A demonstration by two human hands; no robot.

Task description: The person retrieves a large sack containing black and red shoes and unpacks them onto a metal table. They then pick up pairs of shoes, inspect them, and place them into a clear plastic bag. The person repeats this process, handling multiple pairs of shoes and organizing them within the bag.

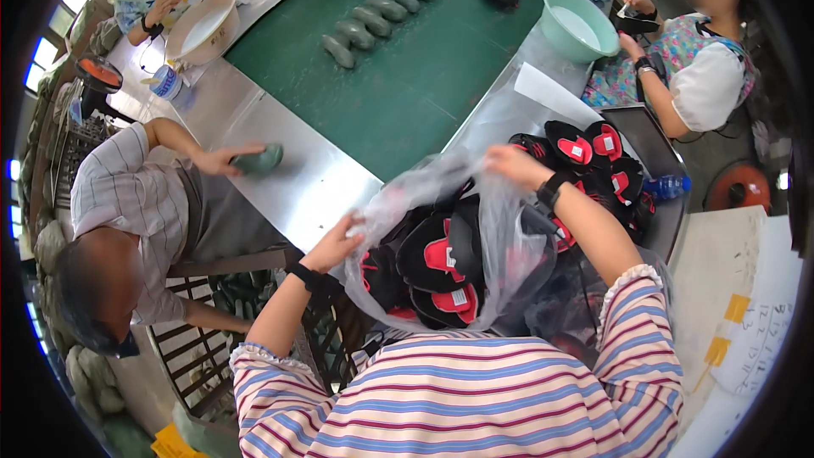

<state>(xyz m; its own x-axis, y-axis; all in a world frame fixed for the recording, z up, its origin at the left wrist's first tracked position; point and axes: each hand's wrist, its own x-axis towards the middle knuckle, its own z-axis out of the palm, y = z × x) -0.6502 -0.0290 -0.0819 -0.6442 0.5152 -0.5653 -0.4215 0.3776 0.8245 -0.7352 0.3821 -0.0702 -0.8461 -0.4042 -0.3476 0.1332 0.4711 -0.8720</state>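
the left hand (339,242) pinches the near-left rim of a clear bag (510,276), fingers drawn in narrow on the film. the right hand (515,167) grips the rim higher up, on the far right side, its fingers also narrow on the plastic. the hands are well apart, which seems meant to stretch the limp mouth wide, since such film would likely sag if let go.

the bag is just in front of the person's striped top (458,390), at the near end of the metal table (318,191). black and red uppers (441,259) fill it, and their weight probably keeps it down. its mouth faces up, its long axis slanting from the left hand up to the right. the top uppers show red linings and white labels; they overlap too much to tell where the toes point.

right of the bag, more uppers are heaped in a tray (663,129), its raised edge perhaps keeping them together, with a blue bottle (668,187) beside them. on the left, a co-worker's hand (222,161) rests on a green last (259,159) lying on the metal. beyond, a row of lasts (386,8) runs away to the upper right along a green belt (407,114), each lying across that line. a pale green bowl (549,13) stands right of the belt.
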